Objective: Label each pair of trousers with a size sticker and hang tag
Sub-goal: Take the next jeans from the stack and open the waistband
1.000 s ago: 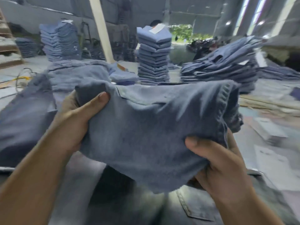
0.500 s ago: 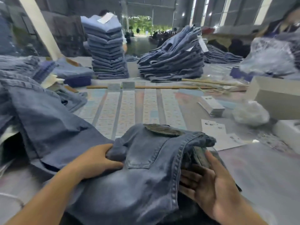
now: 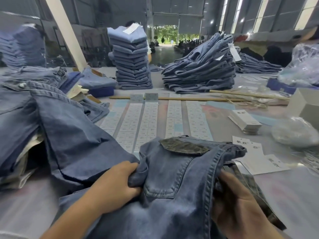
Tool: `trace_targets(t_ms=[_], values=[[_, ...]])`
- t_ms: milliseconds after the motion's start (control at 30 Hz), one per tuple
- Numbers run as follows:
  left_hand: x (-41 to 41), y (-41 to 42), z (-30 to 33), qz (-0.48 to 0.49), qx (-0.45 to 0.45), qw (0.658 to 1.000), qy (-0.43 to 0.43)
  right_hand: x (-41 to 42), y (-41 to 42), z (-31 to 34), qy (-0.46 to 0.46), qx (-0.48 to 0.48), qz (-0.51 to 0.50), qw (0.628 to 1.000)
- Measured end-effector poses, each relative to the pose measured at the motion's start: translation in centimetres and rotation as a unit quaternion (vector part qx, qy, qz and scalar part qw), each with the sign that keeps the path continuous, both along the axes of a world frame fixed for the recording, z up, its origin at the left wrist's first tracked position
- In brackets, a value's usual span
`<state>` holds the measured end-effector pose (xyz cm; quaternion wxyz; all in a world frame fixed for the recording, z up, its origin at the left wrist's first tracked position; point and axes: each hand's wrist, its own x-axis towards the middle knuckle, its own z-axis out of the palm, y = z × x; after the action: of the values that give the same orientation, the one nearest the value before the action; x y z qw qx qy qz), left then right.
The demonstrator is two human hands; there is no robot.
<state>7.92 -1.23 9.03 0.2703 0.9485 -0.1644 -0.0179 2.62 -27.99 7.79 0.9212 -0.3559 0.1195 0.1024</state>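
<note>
A pair of jeans (image 3: 174, 183) was laid on the surface (image 3: 293, 195) directly in front of the person, waistband away from the body, with the back pocket (image 3: 165, 178) and the dark waistband patch (image 3: 183, 146) facing up. The left hand (image 3: 119, 183) was closed on a bunched fold of denim at the pocket's left edge. The right hand (image 3: 236, 202) was placed at the right side seam, palm toward the cloth and fingers reaching into the folds; whether it gripped or merely steadied the fabric could not be told. Strips of size stickers (image 3: 148, 121) were spread flat just beyond the jeans, a small stack of white tags (image 3: 245, 120) lay further to the right, and loose white cards (image 3: 262, 159) were placed near the right hip. More unfolded jeans (image 3: 51, 128) were heaped to the left, and folded stacks (image 3: 132, 59) stood at the far side. The step in hand was judged to be the settling of the garment for labelling. It would be done best if the waistband were pulled flat and smooth, the bunched fold released, and the patch area kept uppermost, so that a sticker could be pressed onto taut cloth and a tag fastened at the waistband without the fabric shifting.
</note>
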Motion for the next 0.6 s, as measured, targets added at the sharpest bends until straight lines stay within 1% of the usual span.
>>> trace_targets(t_ms=[67, 133, 200, 233, 300, 333, 367, 400, 467, 567, 600], values=[[-0.3, -0.2, -0.1, 0.029, 0.024, 0.999, -0.029, 0.1, 0.9, 0.1, 0.001, -0.021, -0.019, 1.000], [-0.7, -0.5, 0.2, 0.068, 0.062, 0.992, -0.087, 0.1, 1.6, 0.4, -0.016, -0.057, -0.048, 0.997], [-0.8, -0.6, 0.8, 0.099, 0.071, 0.983, -0.136, 0.0, 1.9, 1.0, -0.032, -0.097, -0.067, 0.993], [-0.8, -0.6, 1.2, 0.105, 0.062, 0.980, -0.155, -0.1, 1.9, 1.2, -0.033, -0.107, -0.062, 0.992], [-0.7, -0.5, 2.0, 0.102, 0.016, 0.977, -0.185, -0.5, 1.8, 2.0, -0.041, -0.135, -0.031, 0.989], [-0.6, -0.4, 2.5, 0.095, -0.021, 0.977, -0.191, -0.7, 1.6, 2.3, -0.047, -0.163, -0.008, 0.985], [-0.4, -0.3, 3.1, 0.085, -0.067, 0.976, -0.188, -1.0, 1.6, 2.6, -0.051, -0.212, 0.005, 0.976], [-0.3, -0.3, 3.7, 0.070, -0.117, 0.975, -0.177, -1.4, 1.8, 3.1, -0.052, -0.279, 0.002, 0.959], [0.0, -0.7, 5.2, 0.039, -0.203, 0.965, -0.161, -1.7, 1.8, 3.8, -0.058, -0.405, -0.033, 0.912], [0.5, -2.0, 7.0, 0.005, -0.260, 0.951, -0.165, -1.6, 1.1, 4.4, -0.070, -0.536, -0.142, 0.829], [0.6, -2.7, 7.5, -0.005, -0.273, 0.948, -0.161, -1.5, 0.8, 4.7, -0.082, -0.556, -0.177, 0.808]])
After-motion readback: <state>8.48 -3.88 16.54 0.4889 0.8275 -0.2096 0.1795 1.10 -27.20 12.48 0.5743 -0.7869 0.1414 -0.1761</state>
